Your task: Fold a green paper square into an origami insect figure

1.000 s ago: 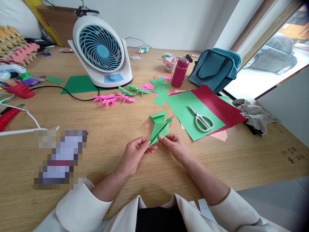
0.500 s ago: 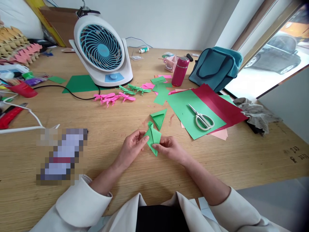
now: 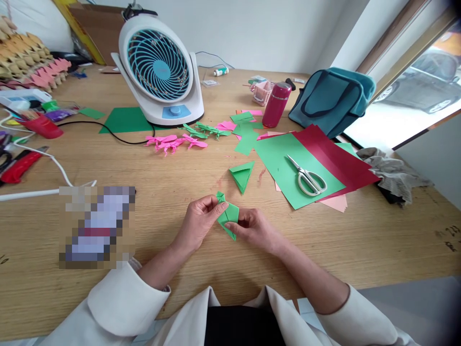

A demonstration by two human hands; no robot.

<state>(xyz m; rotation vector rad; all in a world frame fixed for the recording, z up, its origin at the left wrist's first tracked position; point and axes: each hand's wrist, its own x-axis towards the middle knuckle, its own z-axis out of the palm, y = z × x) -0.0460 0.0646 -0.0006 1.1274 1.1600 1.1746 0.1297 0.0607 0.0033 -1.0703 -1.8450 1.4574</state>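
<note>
A small folded piece of green paper [image 3: 230, 213] is held between my two hands above the table. My left hand [image 3: 200, 218] pinches its upper left side, the thumb lying across the front. On the lower right side, my right hand [image 3: 257, 229] grips it with the thumb on the front and the fingers behind. The paper has a narrow top and tapers to a point at the bottom. Just beyond it lies a folded green paper triangle [image 3: 242, 177], touched by neither hand.
Scissors [image 3: 308, 177] lie on green sheets [image 3: 284, 168] at the right, beside red paper [image 3: 334, 154]. Pink folded figures [image 3: 175, 142], green figures [image 3: 207, 129], a fan [image 3: 160, 72], a pink flask [image 3: 276, 105] and a teal bag [image 3: 333, 101] stand farther back. A blurred phone-like object [image 3: 99, 223] is at left.
The folded green paper has tilted, its top now leaning left and its lower tip pointing right. My left thumb sits higher on it. The view has shifted slightly.
</note>
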